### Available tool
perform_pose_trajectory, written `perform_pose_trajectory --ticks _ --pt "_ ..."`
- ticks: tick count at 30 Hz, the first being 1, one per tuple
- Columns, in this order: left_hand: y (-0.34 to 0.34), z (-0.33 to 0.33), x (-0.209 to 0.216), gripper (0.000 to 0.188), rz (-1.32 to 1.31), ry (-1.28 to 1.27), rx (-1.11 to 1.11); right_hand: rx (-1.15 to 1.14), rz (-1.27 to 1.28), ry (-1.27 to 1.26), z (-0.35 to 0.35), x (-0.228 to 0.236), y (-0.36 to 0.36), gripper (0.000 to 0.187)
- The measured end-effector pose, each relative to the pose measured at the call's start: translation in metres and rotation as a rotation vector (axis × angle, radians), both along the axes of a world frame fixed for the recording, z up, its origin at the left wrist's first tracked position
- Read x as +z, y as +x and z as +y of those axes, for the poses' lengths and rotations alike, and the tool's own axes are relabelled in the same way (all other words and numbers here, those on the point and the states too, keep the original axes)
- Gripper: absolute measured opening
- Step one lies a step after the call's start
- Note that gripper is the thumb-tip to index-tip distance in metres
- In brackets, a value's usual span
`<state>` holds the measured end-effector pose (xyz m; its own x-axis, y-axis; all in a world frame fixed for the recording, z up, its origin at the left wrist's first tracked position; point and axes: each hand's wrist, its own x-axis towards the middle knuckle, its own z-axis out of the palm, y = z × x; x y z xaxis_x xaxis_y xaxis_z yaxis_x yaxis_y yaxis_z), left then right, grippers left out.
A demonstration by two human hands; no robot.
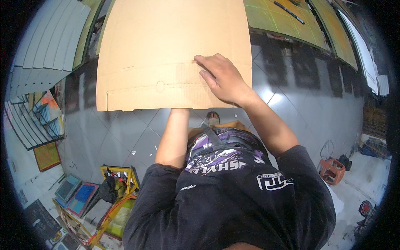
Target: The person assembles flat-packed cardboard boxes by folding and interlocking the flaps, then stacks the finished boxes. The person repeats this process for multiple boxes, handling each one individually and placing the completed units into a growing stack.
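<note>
Apparent steadying step: right hand (pixel 221 77), thumb and forefinger apart, rests on the cardboard (pixel 171 37) at far centre; left hand hidden beneath, grip untellable; next move likely calls for even support.

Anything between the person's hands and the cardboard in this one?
Nothing visible stands between the right hand and the cardboard: it rests on the top face. The left hand is hidden underneath, so I can't tell there.

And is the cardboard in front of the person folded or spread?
Spread flat on top: the cardboard shows one broad face under the right hand. Whether a layer is folded beneath, I cannot tell.
</note>
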<state>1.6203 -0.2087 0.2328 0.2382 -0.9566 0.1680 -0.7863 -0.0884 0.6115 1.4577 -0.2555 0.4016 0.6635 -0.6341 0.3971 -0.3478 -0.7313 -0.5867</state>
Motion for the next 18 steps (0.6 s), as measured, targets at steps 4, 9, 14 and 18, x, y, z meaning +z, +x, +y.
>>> perform_pose_trajectory --ticks 4,9,14,18 --pt "-0.002 -0.002 0.000 0.060 0.008 -0.007 0.017 0.013 0.011 0.005 -0.001 0.002 0.000 0.036" --pt "0.000 -0.005 0.000 0.061 0.014 -0.014 0.028 0.045 0.026 0.081 -0.006 0.002 -0.002 0.035" --pt "0.005 -0.005 -0.002 0.062 0.026 -0.023 0.032 -0.075 -0.184 0.209 0.001 0.023 -0.024 0.038" --pt "0.008 -0.005 -0.003 0.063 0.043 -0.029 0.019 -0.338 -0.371 0.245 0.007 0.029 -0.059 0.036"
